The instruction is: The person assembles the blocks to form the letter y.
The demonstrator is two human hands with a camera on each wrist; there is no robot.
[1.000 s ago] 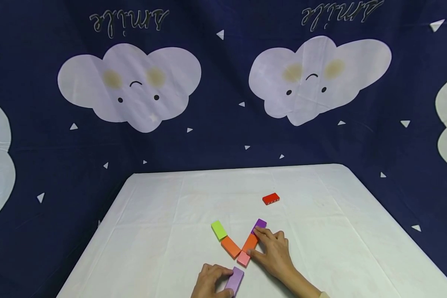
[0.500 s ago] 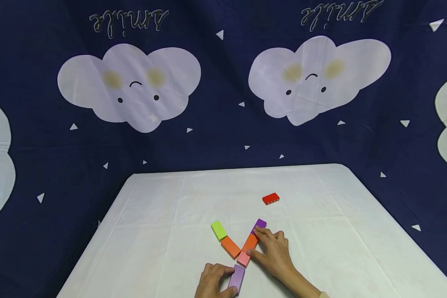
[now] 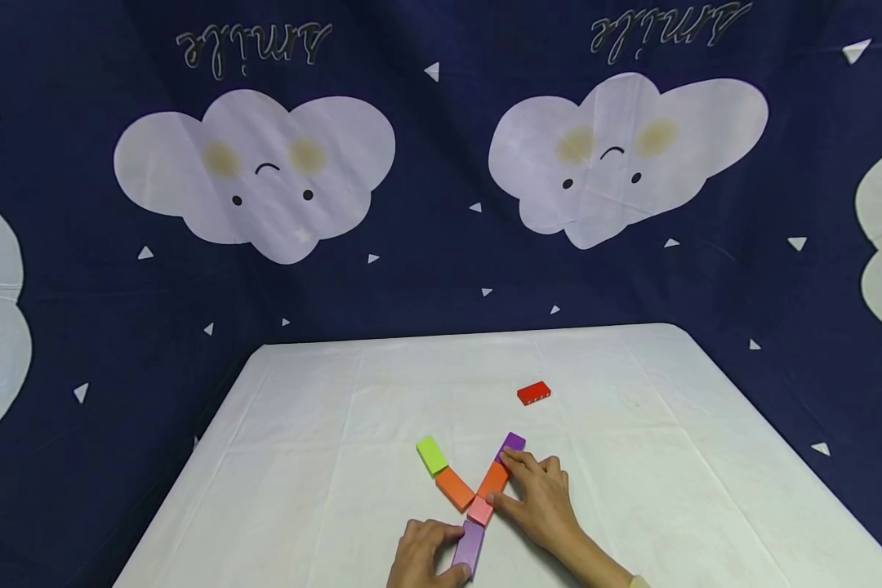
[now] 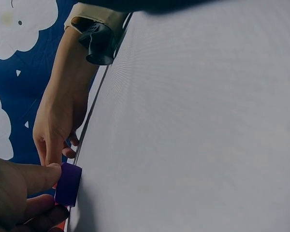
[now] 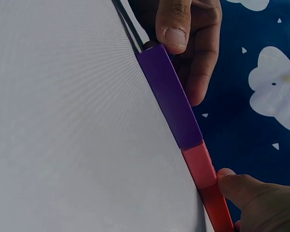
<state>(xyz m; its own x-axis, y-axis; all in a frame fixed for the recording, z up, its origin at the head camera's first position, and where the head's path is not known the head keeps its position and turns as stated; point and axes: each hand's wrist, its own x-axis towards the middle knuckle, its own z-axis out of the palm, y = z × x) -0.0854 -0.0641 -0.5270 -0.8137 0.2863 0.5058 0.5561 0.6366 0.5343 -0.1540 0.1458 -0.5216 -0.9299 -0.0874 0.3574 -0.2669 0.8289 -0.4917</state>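
In the head view, my left hand (image 3: pixel 417 557) holds a light purple block (image 3: pixel 469 545) between thumb and fingers. It looks darker in the left wrist view, where my thumb pinches the purple block (image 4: pixel 69 184). Its far end meets a short pink block (image 3: pixel 480 510). Beyond the pink one, an orange block (image 3: pixel 493 480) and a dark purple block (image 3: pixel 515 441) continue the slanted row. My right hand (image 3: pixel 545 500) rests along the row's right side, thumb touching the pink block, index finger near the orange and dark purple joint. A second orange block (image 3: pixel 454 488) branches left.
A lime green block (image 3: pixel 431 455) touches the far end of the left orange block. Farther back lies a red block (image 3: pixel 534 393) with pale dots on its side. Everything sits on a white-covered table (image 3: pixel 301 457), backed by a dark blue cloud-print cloth (image 3: pixel 441 286).
My left hand has slid the light purple block forward and slightly right, closing its gap to the pink block. The right hand and other blocks have stayed put.
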